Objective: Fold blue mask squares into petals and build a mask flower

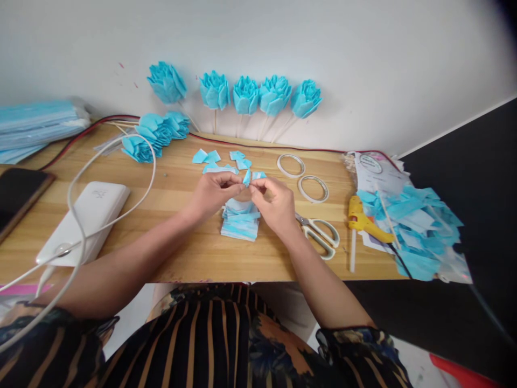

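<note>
My left hand (212,195) and my right hand (274,202) meet above the middle of the wooden table (189,258). Both pinch one small folded blue paper piece (246,177) between fingertips. Directly under the hands lies a stack of cut blue and white strips (240,223). Several small folded blue pieces (220,160) lie just beyond the hands.
Blue paper flowers on sticks (246,96) lean on the wall; more flowers (155,134) lie at the back left. Two tape rolls (302,175), scissors (321,233), a yellow glue gun (363,221) and a bag of blue scraps (412,226) sit right. A white power bank (86,218) with cable and a phone (18,196) sit left.
</note>
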`<state>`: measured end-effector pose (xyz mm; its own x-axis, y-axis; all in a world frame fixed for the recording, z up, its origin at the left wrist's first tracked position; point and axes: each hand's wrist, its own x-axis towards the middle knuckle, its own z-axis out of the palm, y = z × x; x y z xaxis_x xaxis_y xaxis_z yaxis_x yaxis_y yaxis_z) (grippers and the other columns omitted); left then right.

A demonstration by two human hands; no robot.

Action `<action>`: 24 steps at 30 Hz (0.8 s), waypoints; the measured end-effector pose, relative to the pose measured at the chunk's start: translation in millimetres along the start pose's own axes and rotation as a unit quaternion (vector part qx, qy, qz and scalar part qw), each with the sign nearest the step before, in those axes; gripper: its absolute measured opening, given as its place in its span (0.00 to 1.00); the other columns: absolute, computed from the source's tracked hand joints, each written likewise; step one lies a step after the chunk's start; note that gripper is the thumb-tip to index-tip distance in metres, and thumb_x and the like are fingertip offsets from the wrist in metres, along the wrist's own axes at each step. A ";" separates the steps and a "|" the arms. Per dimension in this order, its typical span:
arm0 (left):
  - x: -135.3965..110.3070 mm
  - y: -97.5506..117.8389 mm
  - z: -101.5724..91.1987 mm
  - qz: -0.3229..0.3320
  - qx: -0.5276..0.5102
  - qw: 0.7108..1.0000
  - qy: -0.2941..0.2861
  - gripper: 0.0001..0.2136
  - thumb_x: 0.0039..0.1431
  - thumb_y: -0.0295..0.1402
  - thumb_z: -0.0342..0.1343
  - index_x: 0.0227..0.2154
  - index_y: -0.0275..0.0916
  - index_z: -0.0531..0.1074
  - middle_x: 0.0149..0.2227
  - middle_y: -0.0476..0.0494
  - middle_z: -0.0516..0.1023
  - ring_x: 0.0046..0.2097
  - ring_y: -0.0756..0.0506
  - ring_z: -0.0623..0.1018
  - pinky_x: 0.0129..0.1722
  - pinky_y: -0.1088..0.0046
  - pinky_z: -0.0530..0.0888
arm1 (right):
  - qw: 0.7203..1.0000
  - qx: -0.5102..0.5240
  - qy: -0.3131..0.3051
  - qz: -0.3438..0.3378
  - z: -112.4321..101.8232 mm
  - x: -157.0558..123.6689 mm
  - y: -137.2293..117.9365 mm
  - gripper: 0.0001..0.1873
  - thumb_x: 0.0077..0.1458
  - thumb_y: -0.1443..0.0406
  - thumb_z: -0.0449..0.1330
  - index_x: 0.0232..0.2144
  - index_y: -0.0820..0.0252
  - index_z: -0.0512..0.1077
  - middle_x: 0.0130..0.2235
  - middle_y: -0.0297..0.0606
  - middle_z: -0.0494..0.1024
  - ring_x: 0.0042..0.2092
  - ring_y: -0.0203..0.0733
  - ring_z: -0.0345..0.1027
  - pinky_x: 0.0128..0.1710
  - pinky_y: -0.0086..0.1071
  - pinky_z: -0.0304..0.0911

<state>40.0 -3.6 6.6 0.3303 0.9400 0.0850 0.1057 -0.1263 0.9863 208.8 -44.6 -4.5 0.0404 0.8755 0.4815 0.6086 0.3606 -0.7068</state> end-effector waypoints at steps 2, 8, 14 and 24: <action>0.3 -0.9 0.0 0.002 -0.001 1.000 0.000 0.06 0.52 0.34 0.62 0.25 0.37 0.79 0.24 0.50 0.73 0.27 0.52 0.66 0.28 0.73 0.60 | 1.000 0.003 0.003 -0.007 -0.3 0.1 0.2 0.06 0.55 0.69 0.60 0.28 0.56 0.75 0.29 0.32 0.81 0.33 0.39 0.71 0.42 0.37 0.63; 0.8 -2.3 0.3 0.000 -0.006 1.000 0.005 0.07 0.50 0.35 0.63 0.25 0.36 0.79 0.24 0.50 0.74 0.27 0.52 0.66 0.28 0.73 0.61 | 1.000 0.001 -0.003 -0.016 -0.8 0.1 0.9 0.07 0.56 0.69 0.60 0.29 0.56 0.77 0.30 0.33 0.81 0.33 0.39 0.72 0.41 0.37 0.64; 1.9 -3.1 0.5 -0.013 -0.019 1.000 0.014 0.07 0.49 0.35 0.63 0.24 0.36 0.78 0.23 0.51 0.72 0.26 0.53 0.63 0.26 0.75 0.59 | 0.999 0.007 -0.006 -0.033 -0.4 0.0 3.6 0.08 0.58 0.69 0.59 0.31 0.56 0.78 0.30 0.34 0.82 0.34 0.40 0.74 0.41 0.37 0.65; 0.8 -1.3 -1.2 -0.029 -0.025 0.999 0.001 0.08 0.50 0.37 0.63 0.24 0.36 0.77 0.22 0.52 0.70 0.24 0.54 0.61 0.25 0.75 0.57 | 0.999 -0.023 -0.005 -0.028 -0.5 -0.1 2.8 0.07 0.58 0.68 0.60 0.29 0.55 0.78 0.30 0.32 0.82 0.33 0.40 0.73 0.41 0.38 0.64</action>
<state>38.9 -2.3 5.6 0.3224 0.9462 0.0281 0.0784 -0.0562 0.9953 210.9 -43.8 -6.3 -0.0026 0.8571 0.5151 0.6454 0.3950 -0.6539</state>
